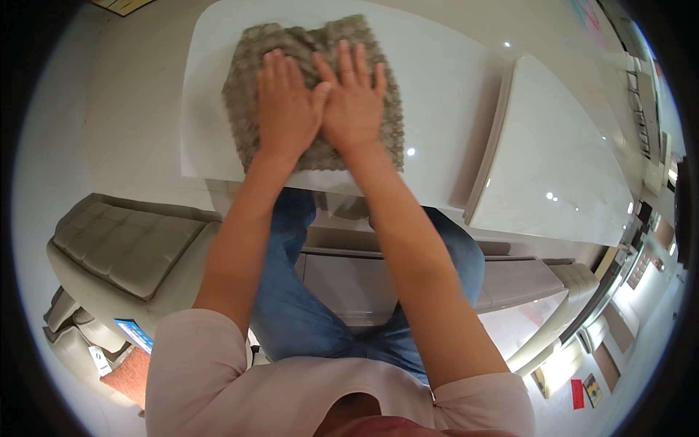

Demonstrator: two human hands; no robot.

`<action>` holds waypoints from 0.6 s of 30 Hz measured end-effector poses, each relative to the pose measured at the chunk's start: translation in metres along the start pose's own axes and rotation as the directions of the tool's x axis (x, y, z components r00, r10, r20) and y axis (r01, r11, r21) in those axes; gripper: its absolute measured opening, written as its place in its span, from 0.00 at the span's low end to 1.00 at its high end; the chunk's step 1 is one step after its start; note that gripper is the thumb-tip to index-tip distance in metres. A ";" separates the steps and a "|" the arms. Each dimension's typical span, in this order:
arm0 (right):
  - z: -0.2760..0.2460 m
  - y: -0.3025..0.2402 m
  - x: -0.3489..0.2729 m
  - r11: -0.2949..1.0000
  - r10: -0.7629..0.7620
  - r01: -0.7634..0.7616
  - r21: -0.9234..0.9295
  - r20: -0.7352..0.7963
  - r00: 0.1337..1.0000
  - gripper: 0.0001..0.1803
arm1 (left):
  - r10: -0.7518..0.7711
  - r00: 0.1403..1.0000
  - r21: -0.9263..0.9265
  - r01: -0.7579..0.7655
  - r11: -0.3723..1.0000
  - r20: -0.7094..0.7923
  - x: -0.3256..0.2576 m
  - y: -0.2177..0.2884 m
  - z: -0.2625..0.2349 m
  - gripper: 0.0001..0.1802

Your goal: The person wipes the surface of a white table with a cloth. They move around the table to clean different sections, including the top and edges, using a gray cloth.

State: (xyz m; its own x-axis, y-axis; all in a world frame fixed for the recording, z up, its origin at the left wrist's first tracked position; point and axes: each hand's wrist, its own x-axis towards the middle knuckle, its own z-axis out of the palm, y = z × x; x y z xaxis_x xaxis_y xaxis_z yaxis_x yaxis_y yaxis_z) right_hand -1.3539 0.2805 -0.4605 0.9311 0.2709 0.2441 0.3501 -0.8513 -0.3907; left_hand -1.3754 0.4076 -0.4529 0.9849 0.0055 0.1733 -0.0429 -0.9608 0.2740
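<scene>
An olive-grey cloth (317,156) with a bumpy, textured surface lies spread on a white tabletop (437,87). Its top edge dips in the middle, and a small fold shows there. My left hand (287,109) rests palm down on the left part of the cloth, fingers stretched forward. Beside it my right hand (353,105) lies flat on the cloth with its fingers spread. The two thumbs meet or cross near the middle. Neither hand grips anything; the cloth under the palms is hidden.
A raised white glossy panel (553,160) stands on the right of the tabletop. To the left is a tufted grey seat (131,240). My legs in blue jeans (291,306) are below the table's near edge. An orange cushion (129,375) lies at the lower left.
</scene>
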 end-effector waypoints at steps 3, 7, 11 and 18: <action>-0.014 0.029 -0.004 0.993 0.052 -0.053 -0.109 -0.010 0.999 0.28 | 0.090 0.996 -0.110 -0.088 0.990 0.019 0.005 0.023 0.006 0.39; -0.039 0.046 -0.037 0.971 0.171 -0.170 -0.166 -0.005 0.985 0.33 | 0.169 0.979 -0.201 -0.144 0.969 0.114 -0.005 0.053 0.007 0.40; -0.061 0.040 -0.071 0.954 0.291 -0.286 -0.088 0.042 0.956 0.39 | 0.214 0.957 -0.275 -0.156 0.949 0.197 -0.031 0.069 0.000 0.43; -0.044 0.012 -0.090 0.887 0.457 -0.458 -0.058 -0.018 0.889 0.37 | 0.041 0.951 -0.238 0.035 0.971 0.308 -0.054 0.065 -0.007 0.45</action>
State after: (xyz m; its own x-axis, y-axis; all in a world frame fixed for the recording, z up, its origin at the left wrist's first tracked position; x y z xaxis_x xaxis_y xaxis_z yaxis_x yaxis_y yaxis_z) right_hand -1.4383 0.2261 -0.4485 0.9862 -0.1564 0.0541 -0.1213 -0.9055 -0.4067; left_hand -1.4323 0.3471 -0.4379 0.9861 -0.1196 -0.1150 -0.0471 -0.8665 0.4970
